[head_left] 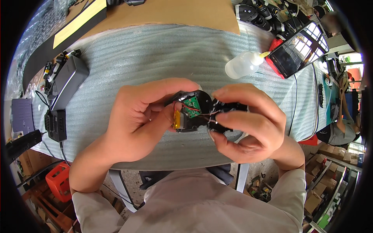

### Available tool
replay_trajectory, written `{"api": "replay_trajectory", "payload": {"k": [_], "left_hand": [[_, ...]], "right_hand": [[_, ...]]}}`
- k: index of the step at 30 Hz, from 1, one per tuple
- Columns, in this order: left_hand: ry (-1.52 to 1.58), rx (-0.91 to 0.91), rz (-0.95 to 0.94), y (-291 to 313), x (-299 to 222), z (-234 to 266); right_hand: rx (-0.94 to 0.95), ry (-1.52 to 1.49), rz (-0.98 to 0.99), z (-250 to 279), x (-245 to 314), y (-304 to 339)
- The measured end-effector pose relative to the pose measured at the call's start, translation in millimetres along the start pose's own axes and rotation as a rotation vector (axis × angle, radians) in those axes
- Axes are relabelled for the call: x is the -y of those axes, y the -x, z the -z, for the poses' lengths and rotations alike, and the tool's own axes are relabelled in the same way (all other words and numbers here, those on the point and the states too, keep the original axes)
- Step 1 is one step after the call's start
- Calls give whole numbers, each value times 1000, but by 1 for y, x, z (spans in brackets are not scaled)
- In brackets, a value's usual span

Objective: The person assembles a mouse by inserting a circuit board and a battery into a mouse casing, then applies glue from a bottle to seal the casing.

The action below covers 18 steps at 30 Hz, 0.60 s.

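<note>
My left hand (pixel 134 118) is closed around a round black plastic housing (pixel 203 101), thumb and fingers at its left side. Inside the housing sits a green circuit board (pixel 192 110). Beside the board is a small silver part with yellow tape (pixel 177 119), possibly a battery. My right hand (pixel 254 122) grips a second black plastic piece (pixel 220 127) between thumb and fingers, just right of the housing. Thin wires (pixel 205 114) run between the two pieces, which are held close together above the table. The fingers hide much of both pieces.
A translucent squeeze bottle (pixel 243 66) lies beyond my right hand, near a large phone (pixel 298 49) propped on a red object. Dark grey boxy devices (pixel 70 79) stand at the left. Cardboard (pixel 167 13) covers the far side of the foam-covered table (pixel 163 50). Another person (pixel 344 132) is at far right.
</note>
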<state>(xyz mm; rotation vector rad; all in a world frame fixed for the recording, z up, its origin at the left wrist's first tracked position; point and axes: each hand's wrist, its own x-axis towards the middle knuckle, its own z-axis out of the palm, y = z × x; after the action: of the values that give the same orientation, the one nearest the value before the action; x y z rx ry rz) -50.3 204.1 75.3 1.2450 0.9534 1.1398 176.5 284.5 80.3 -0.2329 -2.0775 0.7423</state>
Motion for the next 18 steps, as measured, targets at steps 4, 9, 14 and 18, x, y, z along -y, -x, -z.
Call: {"api": "replay_trajectory", "payload": {"k": [4, 9, 14, 18], "left_hand": [[21, -23, 79, 0, -6, -1], [22, -15, 110, -2, -8, -2], [136, -45, 206, -6, -7, -1], [195, -4, 218, -4, -4, -6]], "right_hand": [[144, 125, -76, 10, 2, -2], [205, 44, -278, 13, 5, -4], [341, 156, -232, 20, 1, -10], [129, 121, -198, 19, 1, -6]]}}
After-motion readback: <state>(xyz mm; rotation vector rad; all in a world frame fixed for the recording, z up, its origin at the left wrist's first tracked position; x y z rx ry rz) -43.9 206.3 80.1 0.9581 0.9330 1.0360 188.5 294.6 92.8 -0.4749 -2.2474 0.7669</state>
